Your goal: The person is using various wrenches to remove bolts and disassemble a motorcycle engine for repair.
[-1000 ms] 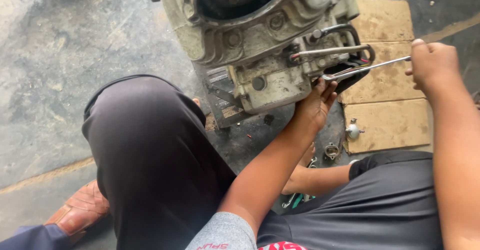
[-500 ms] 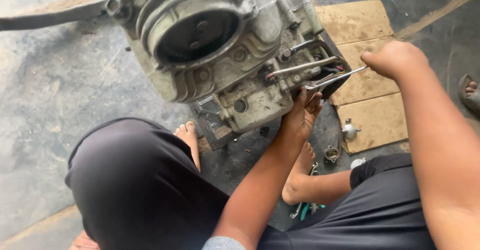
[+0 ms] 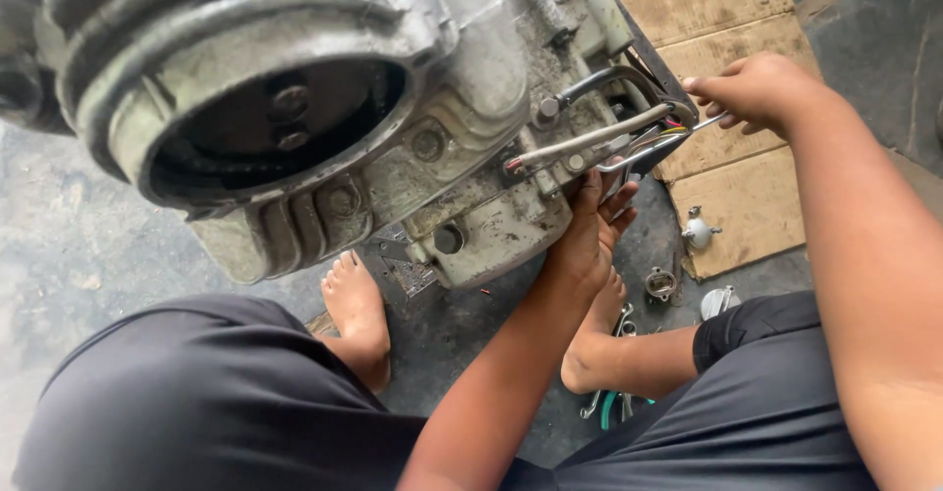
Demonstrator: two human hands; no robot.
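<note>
A: Where's the wrench (image 3: 656, 145)?

B: At about two o'clock in the view, a slim metal spanner lying across the lower right corner of the grimy engine block (image 3: 324, 108). Its working end sits on a fastener beside the curved metal lever (image 3: 589, 137) and some coloured wires (image 3: 660, 136).

A: And the hands?

B: The right hand (image 3: 756, 88) is closed around the spanner's outer end, its grip clamped on the handle. The left hand (image 3: 589, 231) comes up from six o'clock, fingers pressed flat against the casing just under the spanner head; its grip isn't closed on anything, only bracing.

A: How far along does it look?

B: Partway, I'd judge. The engine stands off any bike on the concrete floor (image 3: 79, 245), its round bore open, and small removed parts (image 3: 697, 231) lie at four o'clock on and beside the cardboard (image 3: 727, 10). That fastener remains seated, though, and several casing bolts are in place. More tools (image 3: 614, 403) lie by the bare feet.
</note>
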